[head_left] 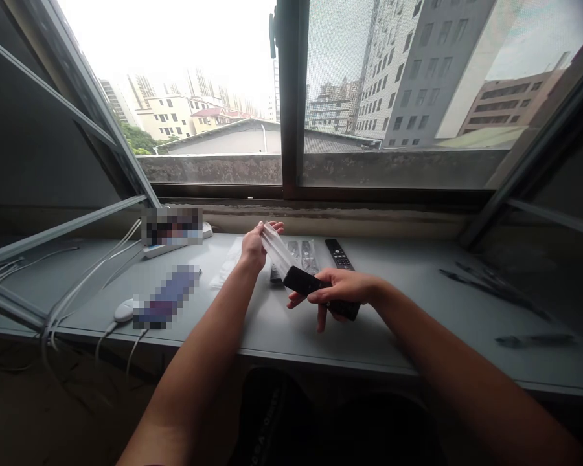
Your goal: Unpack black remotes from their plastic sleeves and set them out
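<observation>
My left hand (253, 247) pinches a clear plastic sleeve (276, 248) near its far end and holds it slanting above the table. My right hand (344, 287) grips a black remote control (299, 280), thumb on top and some fingers spread below. The remote's left end meets the sleeve's lower end; how far it sits inside I cannot tell. Behind the hands lie remotes in clear bags (309, 256), partly hidden by the sleeve and the right hand. One unwrapped black remote (339, 252) rests to their right. Beside my left wrist is a pile of clear sleeves (228, 264).
A grey table (408, 265) runs below a window. On its left are a power strip (177, 243), white cables (85, 275), a white round device (124, 310) and a blurred-out flat item (169, 299). Dark strips (490, 288) lie at right. Metal frames (102, 110) flank both sides.
</observation>
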A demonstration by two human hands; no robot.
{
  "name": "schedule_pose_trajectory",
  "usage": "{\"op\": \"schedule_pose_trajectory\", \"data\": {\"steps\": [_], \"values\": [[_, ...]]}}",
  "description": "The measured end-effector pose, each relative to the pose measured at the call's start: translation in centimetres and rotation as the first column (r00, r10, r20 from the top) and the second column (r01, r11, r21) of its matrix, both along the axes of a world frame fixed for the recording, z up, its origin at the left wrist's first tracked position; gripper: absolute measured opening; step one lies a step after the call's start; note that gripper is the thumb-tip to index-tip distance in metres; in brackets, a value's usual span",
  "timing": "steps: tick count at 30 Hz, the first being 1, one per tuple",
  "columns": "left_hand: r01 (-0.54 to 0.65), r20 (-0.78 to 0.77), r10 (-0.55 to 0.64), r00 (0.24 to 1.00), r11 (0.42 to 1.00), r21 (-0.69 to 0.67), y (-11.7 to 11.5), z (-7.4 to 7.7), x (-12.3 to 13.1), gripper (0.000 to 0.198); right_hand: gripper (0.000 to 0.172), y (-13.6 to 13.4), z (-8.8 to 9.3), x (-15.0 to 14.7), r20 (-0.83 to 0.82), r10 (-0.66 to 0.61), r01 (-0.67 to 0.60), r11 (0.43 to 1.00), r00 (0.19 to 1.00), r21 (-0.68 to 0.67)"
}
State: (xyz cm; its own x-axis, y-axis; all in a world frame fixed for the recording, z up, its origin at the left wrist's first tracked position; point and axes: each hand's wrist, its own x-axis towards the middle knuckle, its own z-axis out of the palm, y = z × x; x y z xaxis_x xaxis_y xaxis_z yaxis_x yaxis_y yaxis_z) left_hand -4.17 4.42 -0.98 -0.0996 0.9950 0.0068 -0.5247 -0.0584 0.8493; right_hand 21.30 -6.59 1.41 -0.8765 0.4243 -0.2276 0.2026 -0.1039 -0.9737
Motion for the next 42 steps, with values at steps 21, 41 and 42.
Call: {"op": "schedule_pose_trajectory", "data": {"steps": [21, 41, 42], "values": [[0.028, -0.428, -0.006, 0.904, 0.999, 0.043, -0.4, 0.6, -2.2, 0.027, 0.059, -0.2, -0.6, -0.4, -0.058, -0.033, 0.031, 0.999, 0.998, -0.036], [-0.248, -0.954, -0.128, -0.27, 0.967, -0.059, -1.3, 0.0, -4.8, 0.071, 0.055, 0.3, -1.5, -0.3, -0.104, -0.026, 0.022, 0.999, 0.994, -0.04], [-0.246, -0.951, -0.127, -0.283, 0.968, -0.056, -1.3, -0.1, -4.9, 0.067, 0.054, 0.3, -1.5, -0.3, -0.106, -0.029, 0.025, 0.999, 0.994, -0.04]]}}
